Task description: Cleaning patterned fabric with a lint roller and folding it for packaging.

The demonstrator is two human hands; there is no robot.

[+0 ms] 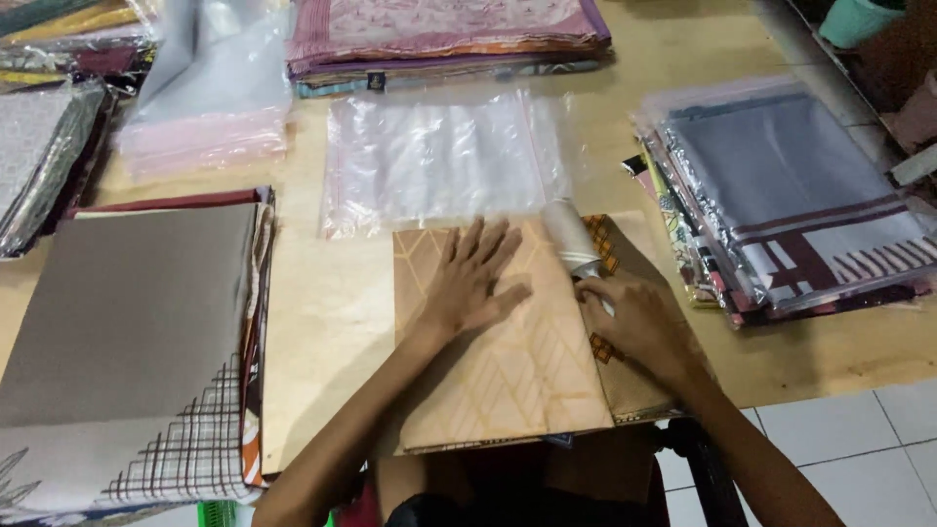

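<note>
At the far left of the pale wooden table [322,322], a stack of folded cloths topped by a plain grey-brown one with a checked corner [127,332] is seen. Behind it, a pile of clear and pink-tinted plastic bags [205,107] is laid. At the middle, an empty clear plastic bag [439,161] is spread flat, just beyond a folded tan cloth with a pale diamond-line pattern [508,361]. The left hand [473,278] is pressed flat on this cloth, fingers spread apart. Just beside it, the right hand [630,317] is laid on the cloth's right edge, fingers curled together around a white roll [573,234]. At the right, a stack of bagged grey and maroon cloths [791,195] is kept.
</note>
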